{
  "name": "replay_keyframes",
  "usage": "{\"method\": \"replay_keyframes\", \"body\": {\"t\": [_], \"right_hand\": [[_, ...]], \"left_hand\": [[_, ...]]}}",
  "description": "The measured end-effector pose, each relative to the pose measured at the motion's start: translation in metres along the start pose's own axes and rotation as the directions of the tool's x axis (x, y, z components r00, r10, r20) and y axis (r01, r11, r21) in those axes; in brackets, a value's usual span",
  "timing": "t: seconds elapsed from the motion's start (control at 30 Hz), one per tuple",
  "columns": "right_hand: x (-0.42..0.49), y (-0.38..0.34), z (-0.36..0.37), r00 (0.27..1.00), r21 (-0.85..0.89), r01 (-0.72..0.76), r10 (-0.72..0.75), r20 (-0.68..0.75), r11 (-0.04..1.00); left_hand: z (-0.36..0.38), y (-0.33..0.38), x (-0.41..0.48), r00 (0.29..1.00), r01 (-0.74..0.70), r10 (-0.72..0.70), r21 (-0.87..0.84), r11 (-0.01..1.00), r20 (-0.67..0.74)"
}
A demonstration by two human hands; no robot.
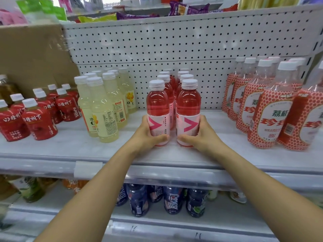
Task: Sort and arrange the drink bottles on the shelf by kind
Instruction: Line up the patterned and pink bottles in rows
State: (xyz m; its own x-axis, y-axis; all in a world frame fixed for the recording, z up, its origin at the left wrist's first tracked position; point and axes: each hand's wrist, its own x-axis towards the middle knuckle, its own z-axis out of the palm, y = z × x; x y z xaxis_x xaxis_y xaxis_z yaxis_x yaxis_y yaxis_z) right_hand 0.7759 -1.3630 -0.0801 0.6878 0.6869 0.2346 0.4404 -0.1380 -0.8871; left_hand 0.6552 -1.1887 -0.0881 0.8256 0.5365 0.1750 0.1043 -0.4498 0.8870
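Two rows of pink drink bottles with white caps stand in the middle of the white shelf (70,147). My left hand (148,135) wraps the front bottle of the left row (157,103). My right hand (201,135) wraps the front bottle of the right row (188,102). Both front bottles stand upright on the shelf, close side by side. Pale yellow bottles (103,109) are grouped to the left, red-labelled juice bottles (38,117) at the far left, and red-dotted lychee bottles (269,105) at the right.
A perforated white back panel (174,46) closes the shelf behind. A cardboard box (31,56) stands at the back left. Dark blue bottles (171,199) fill the lower shelf. Snack bags (188,9) lie on the shelf above. Bare shelf shows either side of the pink bottles.
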Motion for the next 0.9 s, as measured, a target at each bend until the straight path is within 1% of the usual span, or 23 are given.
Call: {"method": "replay_keyframes", "body": {"t": [0.13,0.27,0.33,0.4,0.47,0.53,0.6,0.63,0.67,0.7,0.77,0.87,0.9], "right_hand": [[0.001,0.001,0.001,1.0,0.012,0.0,0.0,0.0,1.0],[-0.004,-0.003,0.003,1.0,-0.009,-0.014,0.014,-0.007,1.0],[-0.009,-0.003,0.004,0.995,-0.062,-0.002,-0.004,-0.095,0.998],[-0.018,-0.004,0.008,0.965,-0.174,0.031,-0.076,-0.253,0.984],[-0.028,-0.007,0.014,0.894,-0.263,0.119,-0.218,-0.391,0.958],[-0.037,-0.014,0.023,0.775,-0.34,0.267,-0.411,-0.48,0.902],[-0.04,-0.028,0.04,0.643,-0.413,0.43,-0.593,-0.485,0.803],[-0.039,-0.037,0.052,0.603,-0.429,0.494,-0.653,-0.458,0.756],[-0.035,-0.048,0.066,0.59,-0.42,0.541,-0.685,-0.428,0.729],[-0.031,-0.061,0.083,0.601,-0.391,0.57,-0.691,-0.401,0.723],[-0.02,-0.085,0.118,0.682,-0.296,0.575,-0.647,-0.341,0.762],[0.005,-0.121,0.163,0.82,-0.206,0.484,-0.523,-0.231,0.85],[0.016,-0.132,0.174,0.854,-0.199,0.442,-0.479,-0.206,0.874]], "left_hand": [[-0.003,-0.002,0.002,1.0,0.004,-0.004,0.012,1.0,0.021],[-0.001,0.003,-0.002,1.0,0.019,-0.019,0.015,1.0,-0.008],[0.0,0.01,-0.01,0.999,0.028,-0.027,0.051,0.998,-0.021],[-0.003,0.015,-0.022,1.0,0.015,-0.012,0.108,0.994,-0.025],[-0.011,0.015,-0.037,0.997,-0.042,0.054,0.22,0.975,-0.048],[-0.024,0.011,-0.049,0.979,-0.14,0.178,0.299,0.944,-0.102],[-0.041,0.005,-0.058,0.929,-0.259,0.324,0.309,0.915,-0.179],[-0.051,0.002,-0.06,0.891,-0.32,0.398,0.319,0.892,-0.22],[-0.063,-0.002,-0.062,0.847,-0.371,0.466,0.343,0.863,-0.256],[-0.077,-0.005,-0.062,0.799,-0.41,0.526,0.376,0.831,-0.292],[-0.11,-0.011,-0.059,0.709,-0.443,0.59,0.407,0.799,-0.386],[-0.168,-0.016,-0.04,0.618,-0.428,0.552,0.35,0.833,-0.559],[-0.187,-0.016,-0.029,0.613,-0.402,0.517,0.328,0.855,-0.597]]}}
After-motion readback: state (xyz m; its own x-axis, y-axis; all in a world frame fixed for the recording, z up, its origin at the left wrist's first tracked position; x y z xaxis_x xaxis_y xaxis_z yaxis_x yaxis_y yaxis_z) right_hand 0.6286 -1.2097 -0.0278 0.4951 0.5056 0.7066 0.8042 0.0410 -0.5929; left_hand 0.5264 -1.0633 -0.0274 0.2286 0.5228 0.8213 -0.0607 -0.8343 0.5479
